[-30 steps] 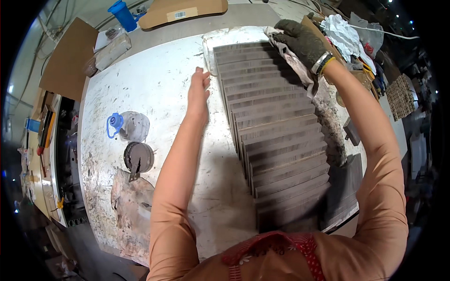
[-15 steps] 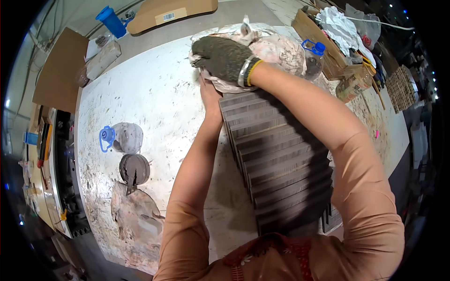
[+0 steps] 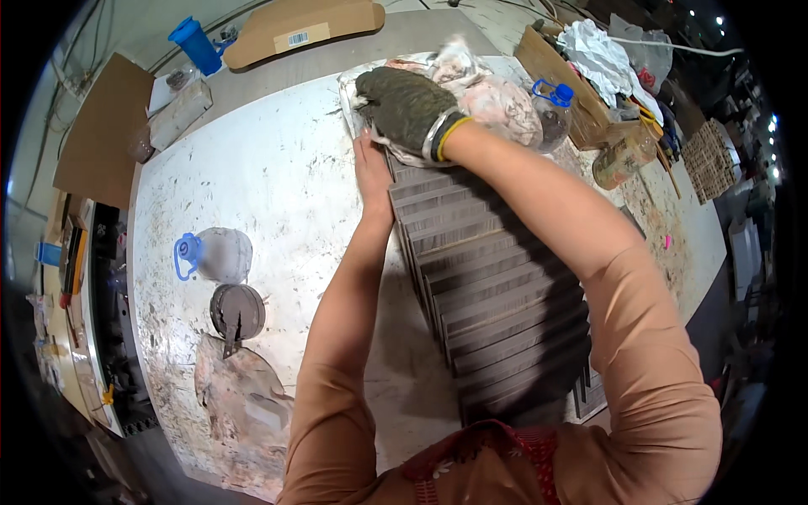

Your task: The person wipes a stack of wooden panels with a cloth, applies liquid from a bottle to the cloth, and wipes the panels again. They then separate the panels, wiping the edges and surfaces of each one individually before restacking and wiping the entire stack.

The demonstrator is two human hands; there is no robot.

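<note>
Grey-brown boards (image 3: pixel 497 295) lead the scene, fanned in a long stepped stack on the white worktable (image 3: pixel 278 168), their near end just in front of the person's body. Left of the boards at that near end, here's a stained rag (image 3: pixel 244 412) spread flat; beyond it sits a round dark tin (image 3: pixel 250 303) with a flat tool across it, and just past that a clear bottle (image 3: pixel 225 252) with a blue handled cap. Up along the boards' far left edge comes the bare left hand (image 3: pixel 373 172), open, fingers stretched out against the side! And the gloved right hand (image 3: pixel 408 109) is over the boards' far end, forearm slanting above them, palm down on a bunched pinkish cloth (image 3: pixel 497 105); its fingertips are hidden, so whether it grips, I cannot tell. Right of the boards' far end stand a labelled jar (image 3: pixel 623 160) and a blue-capped jug (image 3: pixel 553 126), with a cardboard box (image 3: pixel 547 71) behind. Farthest out, beyond the boards and leftward: a cardboard piece (image 3: pixel 328 23) and a blue cup (image 3: pixel 195 44).
</note>
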